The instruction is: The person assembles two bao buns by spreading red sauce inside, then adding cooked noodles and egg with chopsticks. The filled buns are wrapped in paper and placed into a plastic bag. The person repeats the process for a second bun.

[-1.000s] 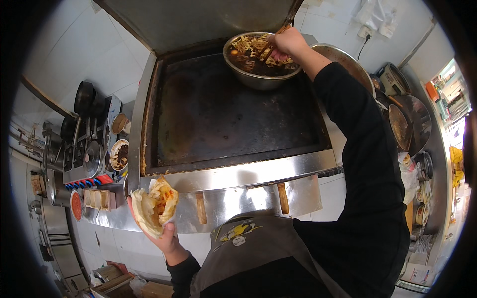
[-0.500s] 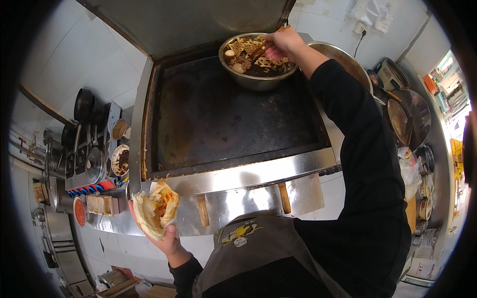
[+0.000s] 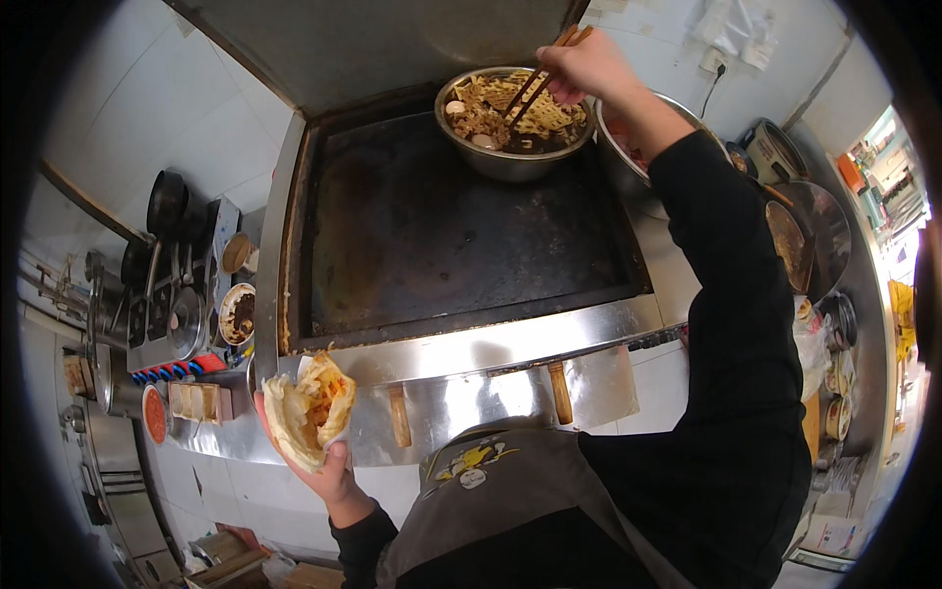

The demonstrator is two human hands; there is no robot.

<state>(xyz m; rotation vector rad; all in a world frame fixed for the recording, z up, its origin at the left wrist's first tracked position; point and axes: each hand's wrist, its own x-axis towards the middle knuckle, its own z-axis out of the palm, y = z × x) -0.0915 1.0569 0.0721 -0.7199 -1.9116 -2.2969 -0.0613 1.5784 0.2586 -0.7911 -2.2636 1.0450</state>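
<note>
My right hand [image 3: 587, 71] grips a pair of brown chopsticks [image 3: 531, 96], whose tips reach into a steel bowl [image 3: 517, 169]. Dark broth, pale latticed strips [image 3: 535, 116], brown chunks and whitish egg-like pieces fill that bowl, which stands at the far right of the black griddle [image 3: 461, 236]. Low at the left, my left hand [image 3: 334, 473] holds a folded flatbread [image 3: 294, 410] with its opening upward. Orange-red and yellowish filling shows inside the bread. The fingers behind it are partly hidden.
Beside the bowl stands a larger steel pot [image 3: 613, 147] with reddish contents, partly behind my right forearm. Two wooden handles [image 3: 400, 416] stick out below the griddle's steel front ledge [image 3: 491, 344]. At left are a stove with pans [image 3: 188, 324] and a red sauce bowl [image 3: 155, 412].
My right hand has shifted slightly right and the chopsticks now stand more upright in the bowl. More of the large pot shows. My left hand and the flatbread stay nearly in place.
</note>
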